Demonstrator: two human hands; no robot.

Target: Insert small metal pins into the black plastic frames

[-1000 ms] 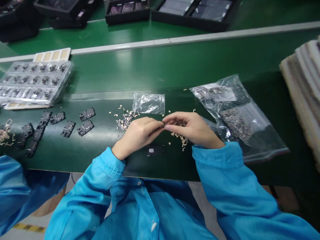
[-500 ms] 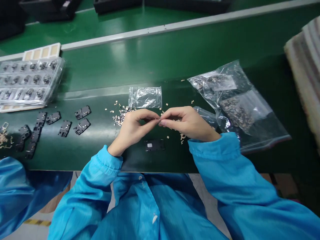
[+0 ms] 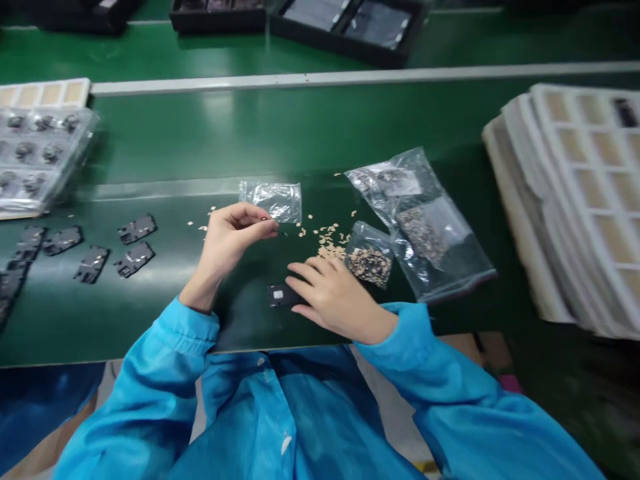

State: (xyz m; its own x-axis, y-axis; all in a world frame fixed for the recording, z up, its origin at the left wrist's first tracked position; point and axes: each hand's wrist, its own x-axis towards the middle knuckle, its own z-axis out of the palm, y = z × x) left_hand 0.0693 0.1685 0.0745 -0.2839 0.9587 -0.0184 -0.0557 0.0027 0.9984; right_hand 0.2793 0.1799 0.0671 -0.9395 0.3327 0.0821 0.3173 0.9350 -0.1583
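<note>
My left hand [image 3: 231,239] is closed in a pinch above the green bench. A tiny dark piece pokes out at its fingertips, too small to name. My right hand [image 3: 336,293] has its fingers spread over a flat black rectangular part [image 3: 278,295] with a small pale square on it. The fingertips cover that part's right end; whether they touch it I cannot tell. Just beyond the right hand lies a pile of tiny beige pieces [image 3: 330,250], beside a small clear bag [image 3: 371,259] of similar beige and dark bits.
Several black parts [image 3: 134,259] lie at left near a clear blister tray [image 3: 45,153]. Behind my left hand is a flat clear bag [image 3: 280,200]. A larger clear bag [image 3: 450,267] lies right of centre, before stacked white trays [image 3: 543,200]. Black boxes [image 3: 345,47] stand at the back.
My hands, earlier together at the fingertips, are now apart. The right hand has opened and come down over the black part. The view has shifted rightward, showing more of the stacked trays.
</note>
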